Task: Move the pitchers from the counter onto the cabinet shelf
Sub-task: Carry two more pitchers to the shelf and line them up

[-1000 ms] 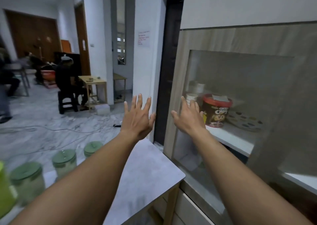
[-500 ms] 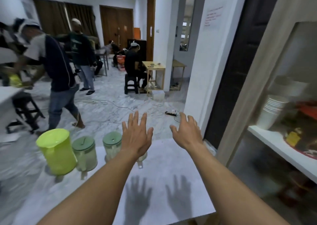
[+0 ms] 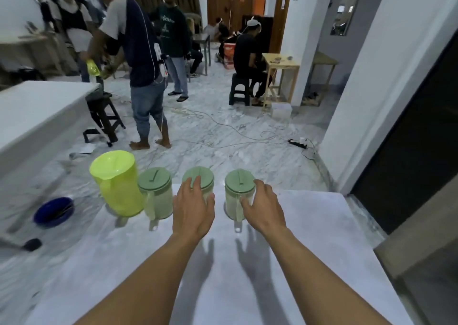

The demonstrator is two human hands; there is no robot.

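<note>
Several pitchers stand in a row at the far edge of the white counter [image 3: 309, 238]. A tall lime-yellow pitcher [image 3: 116, 183] is at the left. Three smaller clear pitchers with sage-green lids follow: the left one [image 3: 156, 195], the middle one [image 3: 199, 179] and the right one [image 3: 238, 195]. My left hand [image 3: 193, 210] covers the front of the middle pitcher, fingers spread and touching its lid. My right hand [image 3: 262, 205] is at the right pitcher's side, fingers apart around its handle and rim. Neither hand has closed. The cabinet shelf is out of view.
A dark blue bowl [image 3: 53, 212] lies on the floor left of the counter. A dark doorway [image 3: 409, 156] and white wall are on the right. Several people stand or sit beyond, with stools, cables and a wooden table [image 3: 281, 76] on the marble floor.
My view swung left from the cabinet to the counter. Both hands came down from mid-air and reached forward onto the middle and right green-lidded pitchers.
</note>
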